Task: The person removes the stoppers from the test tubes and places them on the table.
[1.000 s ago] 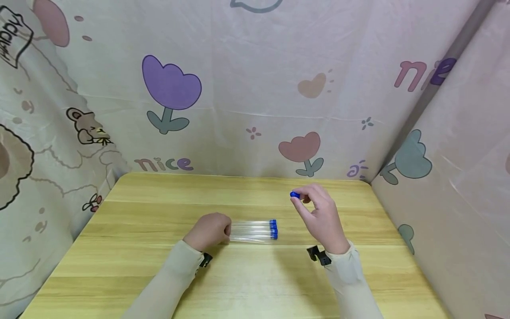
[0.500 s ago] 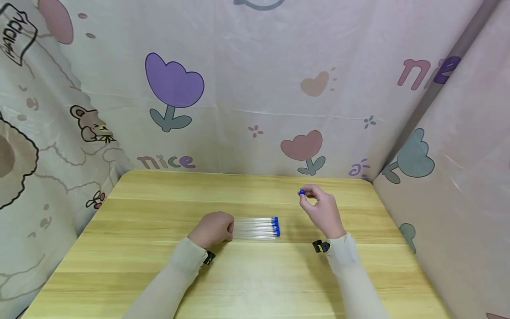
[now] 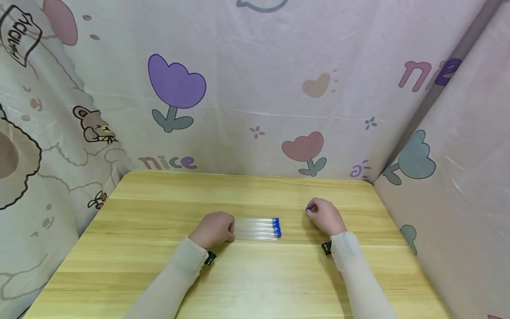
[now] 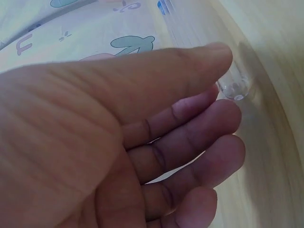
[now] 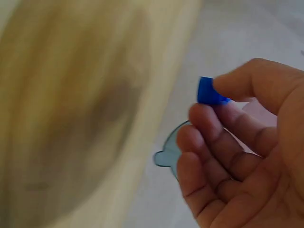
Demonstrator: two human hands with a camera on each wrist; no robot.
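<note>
On the wooden worktop (image 3: 255,274), clear blue-ended tubes (image 3: 256,228) seem pinched by the left hand (image 3: 214,229); a blue cap (image 5: 206,91) is held by the right hand (image 3: 326,217).

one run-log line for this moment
left hand: at rounded end of clear tubes; right hand: pinches blue cap; tubes: side by side, nearest looks uncapped

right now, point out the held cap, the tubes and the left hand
held cap (image 5: 206,91): right wrist view, on its exposed blue side
tubes (image 3: 256,228): head view, on the clear bodies, about midway along
left hand (image 3: 213,229): head view, on the back of the hand
</note>
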